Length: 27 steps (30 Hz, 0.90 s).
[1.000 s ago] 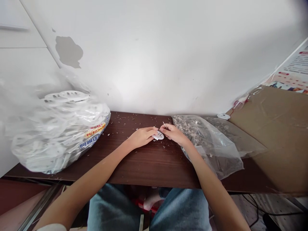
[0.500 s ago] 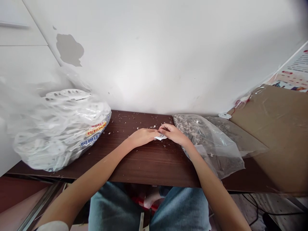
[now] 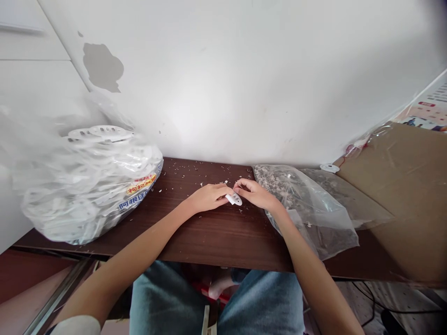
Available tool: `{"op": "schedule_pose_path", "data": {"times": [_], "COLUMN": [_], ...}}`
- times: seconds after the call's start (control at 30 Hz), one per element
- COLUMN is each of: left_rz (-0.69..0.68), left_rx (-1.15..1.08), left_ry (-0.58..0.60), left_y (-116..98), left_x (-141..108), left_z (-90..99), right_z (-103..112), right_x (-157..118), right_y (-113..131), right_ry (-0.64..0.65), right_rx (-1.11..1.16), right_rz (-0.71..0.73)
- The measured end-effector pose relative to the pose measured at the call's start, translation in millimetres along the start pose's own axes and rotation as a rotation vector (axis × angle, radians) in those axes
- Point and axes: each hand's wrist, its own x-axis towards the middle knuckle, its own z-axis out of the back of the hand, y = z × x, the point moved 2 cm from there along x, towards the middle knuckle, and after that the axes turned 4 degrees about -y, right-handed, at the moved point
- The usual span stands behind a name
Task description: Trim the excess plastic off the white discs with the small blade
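Note:
Over the middle of the table, my left hand (image 3: 208, 197) is closed on a small white plastic plate (image 3: 237, 199). The plate has a rounded end with dark slots, and a flat white part stands out beside it. My right hand (image 3: 254, 193) meets it from the right, thumb and forefinger pinched at the plate's upper edge. Whatever sits between those fingertips is too small to make out. My left fingers cover the rest of the plate. White plastic scraps (image 3: 226, 182) lie scattered on the wood around both hands.
A bulging clear bag (image 3: 94, 186) of white plastic plates stands at the left. On the right lies a clear bag (image 3: 296, 195) with small scraps inside. Behind it are a white oval plate (image 3: 329, 168) and a large cardboard piece (image 3: 401, 195). The dark table (image 3: 223, 242) meets a white wall.
The white plate has turned so that its slotted, rounded end now shows between my hands. Both hands stay at almost the same place, and the view has shifted slightly.

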Motion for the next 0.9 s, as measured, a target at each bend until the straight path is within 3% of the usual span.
{"op": "schedule_pose_path", "data": {"times": [0.23,0.9], "left_rz": [0.147,0.145], "left_rx": [-0.049,-0.054], "left_ry": [0.012,0.078], "left_y": [-3.9,-7.6], "left_x": [-1.4,-0.8], "left_z": [1.3,5.2], "right_z": [-8.1,-15.8], "right_x": [-0.3,-1.6], "right_y": [0.5,4.1], "right_ry": [-0.04,-0.049], "right_rx": [-0.057,-0.193], "right_rz": [0.048,0.12]}}
